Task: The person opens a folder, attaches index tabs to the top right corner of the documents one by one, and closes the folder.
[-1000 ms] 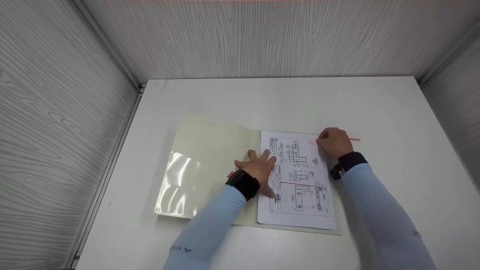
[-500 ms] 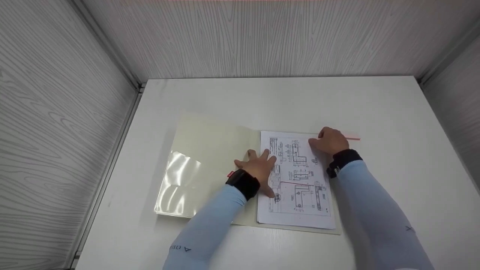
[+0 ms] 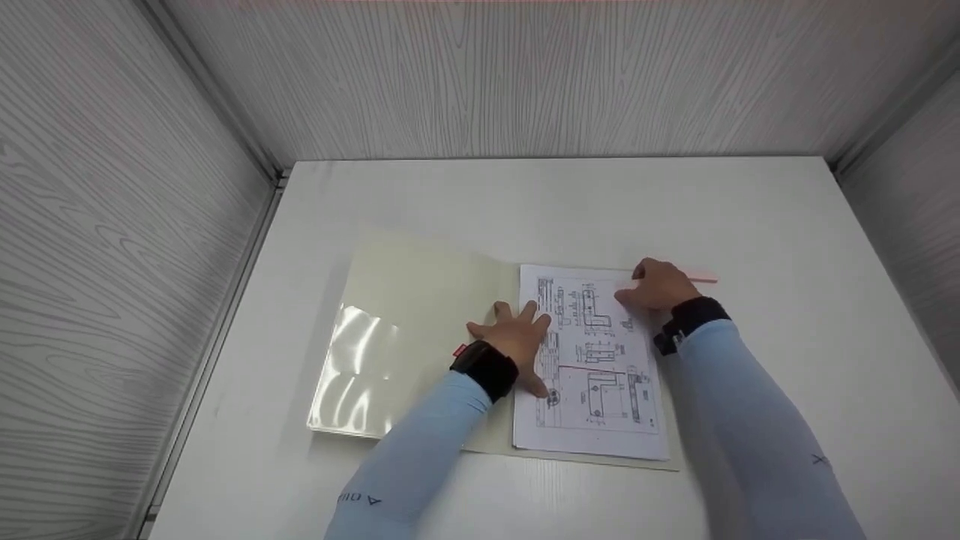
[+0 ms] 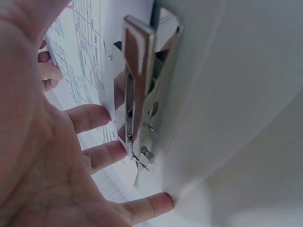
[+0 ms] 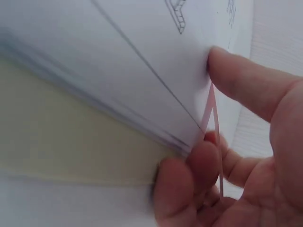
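An open cream file folder (image 3: 420, 300) lies on the table, with a stack of printed drawing sheets (image 3: 592, 441) on its right half. My left hand (image 3: 517, 341) rests with fingers spread across the sheets' left edge and the folder's spine. In the left wrist view its fingertips are beside a shiny metal clip (image 4: 139, 71). At the sheets' upper right corner, my right hand (image 3: 660, 286) pinches a pink translucent sticky tab (image 5: 207, 113) at the page edge. Its thumb (image 5: 241, 78) presses on the page while the other fingers curl below the edge. The tab's red end sticks out to the right.
The white table (image 3: 480, 202) extends around the folder. A grey wood-grain panel (image 3: 495, 75) stands along its back, with similar panels at left (image 3: 112, 225) and right (image 3: 900, 195). The folder's glossy cover (image 3: 360, 375) lies slightly raised at the left.
My right hand has shifted slightly left, and its thumb has slid inward over the page onto the tab's pink inner end. My left hand and the folder have stayed put.
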Tool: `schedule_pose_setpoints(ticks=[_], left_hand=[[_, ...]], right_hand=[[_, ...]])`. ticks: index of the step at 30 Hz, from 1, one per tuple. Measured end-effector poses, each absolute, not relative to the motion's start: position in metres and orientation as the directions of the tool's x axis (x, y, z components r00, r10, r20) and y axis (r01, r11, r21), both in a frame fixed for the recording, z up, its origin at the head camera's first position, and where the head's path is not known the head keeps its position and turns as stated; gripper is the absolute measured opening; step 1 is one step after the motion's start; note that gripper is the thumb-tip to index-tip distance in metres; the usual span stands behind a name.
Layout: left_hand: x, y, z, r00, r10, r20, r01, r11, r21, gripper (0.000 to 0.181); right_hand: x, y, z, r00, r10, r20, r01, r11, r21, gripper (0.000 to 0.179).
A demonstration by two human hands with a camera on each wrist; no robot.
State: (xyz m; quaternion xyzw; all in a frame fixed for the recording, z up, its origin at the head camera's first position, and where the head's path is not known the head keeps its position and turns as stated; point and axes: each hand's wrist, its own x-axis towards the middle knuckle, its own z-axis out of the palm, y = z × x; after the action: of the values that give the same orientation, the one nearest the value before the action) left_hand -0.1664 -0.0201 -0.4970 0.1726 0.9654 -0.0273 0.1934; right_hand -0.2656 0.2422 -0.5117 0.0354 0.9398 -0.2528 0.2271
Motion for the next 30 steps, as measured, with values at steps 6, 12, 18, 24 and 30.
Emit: schedule_pose_setpoints(ticks=[6, 12, 18, 24, 30], left_hand=[[-0.1656, -0.0217, -0.4972, -0.862, 0.317, -0.396, 0.334, 0.942, 0.029, 0.121], [-0.1634, -0.0214, -0.4955, -0.863, 0.319, -0.392, 0.334, 0.942, 0.031, 0.121], [-0.1648, -0.0216, -0.4974, -0.865, 0.323, -0.384, 0.339, 0.940, 0.026, 0.120], [-0.1647, -0.0220, -0.4972, -0.866, 0.324, -0.381, 0.337, 0.941, 0.034, 0.119], [-0.1636, -0.0216, -0.4951, -0.867, 0.323, -0.380, 0.337, 0.941, 0.032, 0.119]], right_hand=[[-0.2687, 0.2465, -0.5136, -0.891, -0.065, -0.450, 0.186, 0.851, -0.491, 0.046], [-0.2647, 0.2413, -0.5156, -0.922, -0.011, -0.386, 0.195, 0.849, -0.491, 0.035], [-0.2634, 0.2405, -0.5155, -0.935, -0.020, -0.353, 0.160, 0.865, -0.475, 0.036], [-0.2638, 0.2393, -0.5140, -0.928, -0.014, -0.373, 0.178, 0.861, -0.476, 0.037], [-0.2631, 0.2420, -0.5142, -0.927, -0.016, -0.374, 0.177, 0.861, -0.477, 0.037]])
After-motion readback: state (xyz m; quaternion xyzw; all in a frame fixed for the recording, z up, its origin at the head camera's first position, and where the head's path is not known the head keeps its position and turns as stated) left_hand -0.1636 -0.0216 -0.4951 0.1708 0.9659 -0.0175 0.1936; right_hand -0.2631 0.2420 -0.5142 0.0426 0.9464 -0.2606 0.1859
